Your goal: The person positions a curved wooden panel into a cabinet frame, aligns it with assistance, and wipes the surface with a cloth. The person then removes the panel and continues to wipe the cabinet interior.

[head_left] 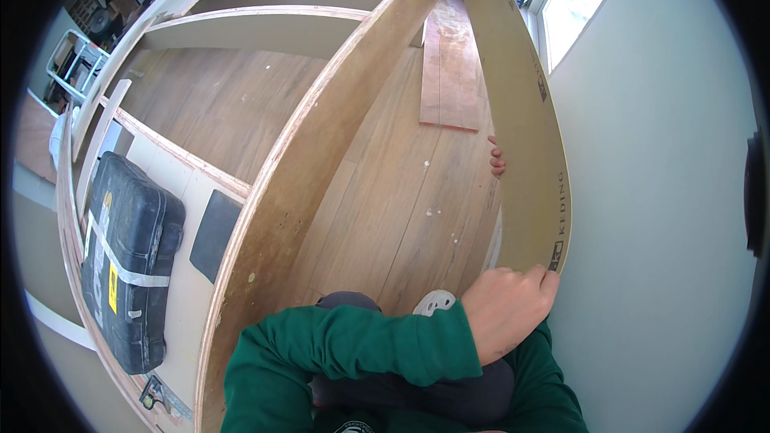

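A long tan board (521, 128) with dark printing stands on edge at my right, close beside the wall, and bows outward. My left hand (512, 305) reaches across my body in a green sleeve, its fingers closed over the near end of this board. Of my right hand (497, 159) only the fingertips show, curled round the board's inner lower edge; its palm is hidden behind the board. To my left runs a thick plywood panel (321, 120) on edge, part of a wooden frame. It meets or nearly meets the tan board at the far end.
Wood-look floor (385, 216) with small white bits lies between the panels. A reddish plank (449, 72) rests there further off. A black tool case (132, 261) sits on the frame at left, near a dark grey flat piece (216, 232). The white wall (658, 192) and a window bound the right.
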Action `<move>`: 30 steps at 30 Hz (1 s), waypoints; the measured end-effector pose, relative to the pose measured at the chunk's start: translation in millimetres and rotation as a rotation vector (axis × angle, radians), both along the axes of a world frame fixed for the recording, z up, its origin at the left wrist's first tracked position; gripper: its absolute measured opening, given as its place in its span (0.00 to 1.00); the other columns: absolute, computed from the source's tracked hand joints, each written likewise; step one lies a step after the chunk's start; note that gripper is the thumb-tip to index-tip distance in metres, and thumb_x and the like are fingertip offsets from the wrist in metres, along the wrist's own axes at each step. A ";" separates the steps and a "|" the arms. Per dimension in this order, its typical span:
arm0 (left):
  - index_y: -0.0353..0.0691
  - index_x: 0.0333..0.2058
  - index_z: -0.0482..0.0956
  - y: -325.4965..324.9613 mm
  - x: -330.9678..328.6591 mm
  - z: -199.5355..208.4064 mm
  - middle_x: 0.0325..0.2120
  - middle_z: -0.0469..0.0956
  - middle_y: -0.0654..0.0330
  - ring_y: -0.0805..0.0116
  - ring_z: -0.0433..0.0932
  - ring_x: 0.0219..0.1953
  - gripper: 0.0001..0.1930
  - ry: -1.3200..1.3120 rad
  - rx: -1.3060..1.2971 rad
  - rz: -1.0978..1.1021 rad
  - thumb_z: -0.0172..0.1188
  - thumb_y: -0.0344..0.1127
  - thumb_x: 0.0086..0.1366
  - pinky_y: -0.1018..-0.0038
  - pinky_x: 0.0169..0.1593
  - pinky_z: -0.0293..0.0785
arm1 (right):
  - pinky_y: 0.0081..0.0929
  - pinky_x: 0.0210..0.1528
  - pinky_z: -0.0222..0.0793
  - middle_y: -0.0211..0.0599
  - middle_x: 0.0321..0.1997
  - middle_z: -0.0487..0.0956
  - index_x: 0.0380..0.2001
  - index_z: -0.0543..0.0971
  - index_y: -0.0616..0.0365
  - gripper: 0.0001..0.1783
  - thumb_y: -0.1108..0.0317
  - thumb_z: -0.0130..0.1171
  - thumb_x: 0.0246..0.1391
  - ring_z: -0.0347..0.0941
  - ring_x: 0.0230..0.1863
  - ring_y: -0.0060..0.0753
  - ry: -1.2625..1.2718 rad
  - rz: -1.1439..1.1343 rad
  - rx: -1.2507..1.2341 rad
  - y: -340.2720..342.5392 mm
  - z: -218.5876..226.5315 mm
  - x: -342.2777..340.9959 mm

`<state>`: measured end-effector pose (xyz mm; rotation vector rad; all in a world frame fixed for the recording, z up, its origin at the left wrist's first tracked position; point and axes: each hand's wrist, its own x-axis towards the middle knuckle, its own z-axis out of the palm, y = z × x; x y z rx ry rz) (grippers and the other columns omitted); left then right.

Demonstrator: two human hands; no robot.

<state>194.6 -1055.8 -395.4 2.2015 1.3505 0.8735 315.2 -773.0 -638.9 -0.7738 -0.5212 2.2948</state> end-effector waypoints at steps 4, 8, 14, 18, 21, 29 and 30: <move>0.33 0.30 0.71 -0.4 -0.9 -1.3 0.23 0.72 0.55 0.57 0.76 0.22 0.07 0.002 -0.012 -0.019 0.54 0.32 0.62 0.68 0.25 0.74 | 0.23 0.22 0.61 0.33 0.27 0.71 0.49 0.70 0.54 0.26 0.45 0.46 0.58 0.65 0.21 0.25 0.017 0.007 -0.006 0.9 0.4 -2.1; 0.32 0.31 0.71 0.3 -0.3 -1.3 0.24 0.72 0.54 0.56 0.76 0.22 0.07 -0.001 -0.010 -0.021 0.54 0.32 0.62 0.68 0.25 0.74 | 0.22 0.22 0.61 0.33 0.27 0.71 0.50 0.70 0.54 0.26 0.46 0.46 0.58 0.65 0.21 0.25 0.027 0.017 -0.007 1.3 1.5 -4.4; 0.32 0.31 0.71 1.1 -0.5 -1.4 0.24 0.72 0.54 0.57 0.76 0.22 0.08 0.011 -0.020 -0.016 0.55 0.32 0.62 0.68 0.25 0.75 | 0.22 0.23 0.61 0.33 0.27 0.71 0.51 0.69 0.53 0.26 0.47 0.46 0.58 0.65 0.21 0.25 0.044 0.032 -0.009 2.7 3.7 -9.3; 0.32 0.31 0.71 0.2 -0.7 -1.7 0.24 0.72 0.54 0.57 0.76 0.23 0.08 0.020 -0.018 -0.010 0.55 0.32 0.62 0.69 0.25 0.75 | 0.22 0.23 0.62 0.33 0.28 0.71 0.51 0.69 0.53 0.26 0.47 0.46 0.58 0.64 0.21 0.25 0.050 0.038 -0.010 2.8 3.9 -11.9; 0.32 0.31 0.71 0.2 -1.2 -1.9 0.24 0.72 0.54 0.57 0.76 0.23 0.08 0.018 -0.017 -0.013 0.55 0.32 0.62 0.69 0.25 0.75 | 0.22 0.23 0.62 0.33 0.28 0.70 0.52 0.69 0.53 0.26 0.48 0.46 0.58 0.64 0.21 0.25 0.053 0.046 -0.007 2.3 3.8 -13.8; 0.32 0.31 0.71 0.1 -0.9 -3.2 0.24 0.73 0.54 0.58 0.77 0.23 0.08 0.025 -0.021 -0.016 0.55 0.32 0.62 0.69 0.26 0.75 | 0.22 0.23 0.62 0.33 0.28 0.70 0.54 0.68 0.53 0.26 0.49 0.46 0.58 0.64 0.22 0.25 0.072 0.064 -0.013 2.9 5.2 -19.9; 0.32 0.31 0.71 0.0 -0.8 -3.5 0.24 0.73 0.54 0.58 0.77 0.23 0.08 0.026 -0.021 -0.018 0.55 0.32 0.62 0.69 0.26 0.75 | 0.22 0.23 0.62 0.33 0.28 0.70 0.54 0.68 0.53 0.26 0.49 0.46 0.58 0.64 0.22 0.25 0.072 0.069 -0.014 3.1 5.2 -20.7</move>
